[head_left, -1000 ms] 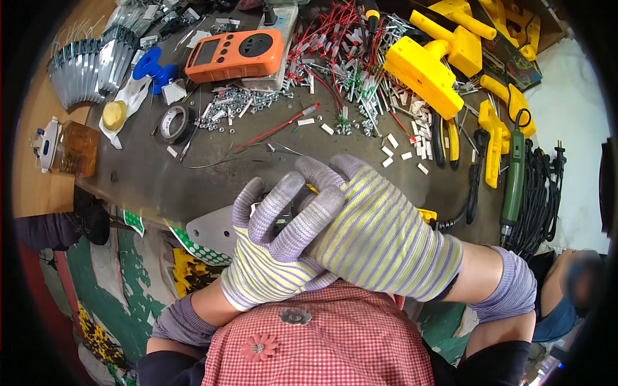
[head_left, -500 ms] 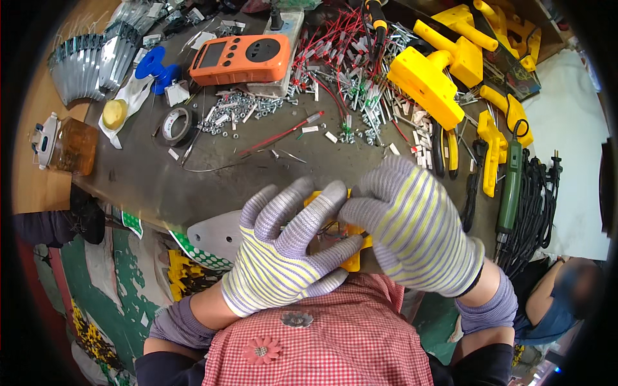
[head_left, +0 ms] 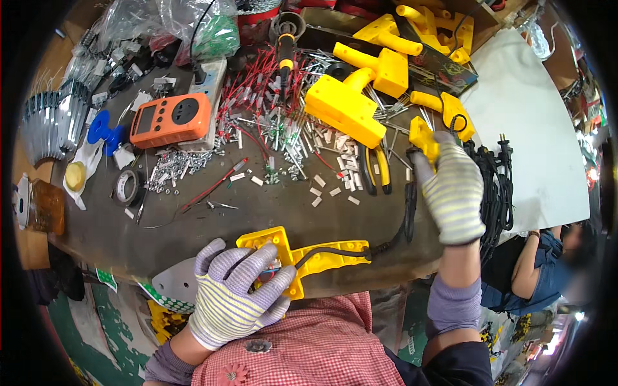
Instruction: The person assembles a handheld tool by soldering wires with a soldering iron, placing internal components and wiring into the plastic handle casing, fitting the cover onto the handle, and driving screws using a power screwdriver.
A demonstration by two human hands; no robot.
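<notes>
A yellow plastic housing half lies with its hollow side up at the table's near edge. A black cord runs along its handle, and coloured wires show in its wider end, partly under my fingers. My gloved left hand holds that wide end, fingers spread over it and thumb at the near side. Farther off to the right, my gloved right hand closes its fingers round a smaller yellow plastic part. The palm and fingers hide the lower portion of this part.
An orange meter sits at the left behind loose nuts. Red wires, screws and white connectors are heaped mid-table. Yellow housings, pliers and a bundle of black cords lie right. Another person is at the right.
My right hand has left the housing and reached right to the smaller yellow part. My left hand stays on the housing, which now shows more fully. The view has shifted right.
</notes>
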